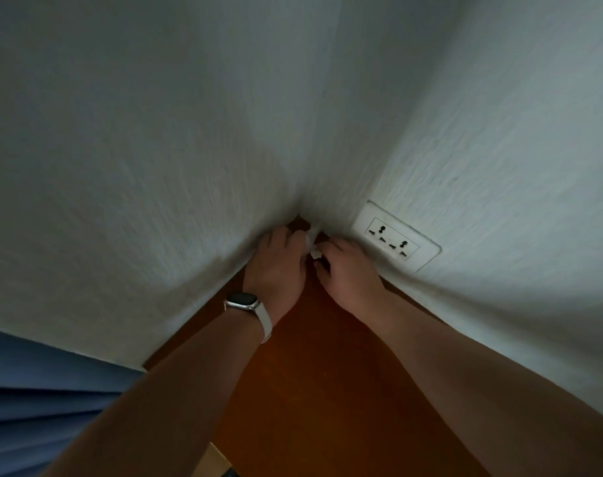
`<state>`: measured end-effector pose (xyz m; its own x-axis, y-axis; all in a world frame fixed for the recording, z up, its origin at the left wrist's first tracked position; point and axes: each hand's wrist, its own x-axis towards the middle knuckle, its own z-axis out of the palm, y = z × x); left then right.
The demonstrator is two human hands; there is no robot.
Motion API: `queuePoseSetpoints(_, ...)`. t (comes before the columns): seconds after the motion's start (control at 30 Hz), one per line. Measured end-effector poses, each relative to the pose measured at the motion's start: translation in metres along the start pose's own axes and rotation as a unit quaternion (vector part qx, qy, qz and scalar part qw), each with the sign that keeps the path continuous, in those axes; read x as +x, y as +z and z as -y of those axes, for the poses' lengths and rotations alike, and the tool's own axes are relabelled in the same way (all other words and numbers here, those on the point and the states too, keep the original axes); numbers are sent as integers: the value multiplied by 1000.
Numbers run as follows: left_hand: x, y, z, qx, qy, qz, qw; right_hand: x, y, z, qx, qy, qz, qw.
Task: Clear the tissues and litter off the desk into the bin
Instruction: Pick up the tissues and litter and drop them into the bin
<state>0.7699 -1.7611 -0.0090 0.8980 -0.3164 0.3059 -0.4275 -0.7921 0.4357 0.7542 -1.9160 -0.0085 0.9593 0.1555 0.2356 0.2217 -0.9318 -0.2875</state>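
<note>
A: Where are we in the job?

B: We are gathering, not binning yet. Both hands are pushed into the far corner of the desk, where the two walls meet. The left hand and the right hand close in on a scrap of tissue between them.

A: Do we have hold of it?

B: The fingers of both hands curl around it and touch it, so we judge it pinched from both sides, though the fingertips are partly hidden.

A: How does it look?

B: Small, white, crumpled, lying right in the corner, near the wall socket. Most of it is covered by our hands.

A: And next?

B: We likely need to lift it clear in one hand and find the bin, which is not in sight from here.
</note>
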Motion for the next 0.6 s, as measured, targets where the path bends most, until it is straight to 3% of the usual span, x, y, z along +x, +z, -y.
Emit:
queuePoseSetpoints(0.3,-38,-29,-11,17,-42,8,999,-15,-19,11,57,23,66,996)
queuePoseSetpoints(0.6,-67,-96,-52,-105,-66,70,990,-81,-114,39,87,110,73,988)
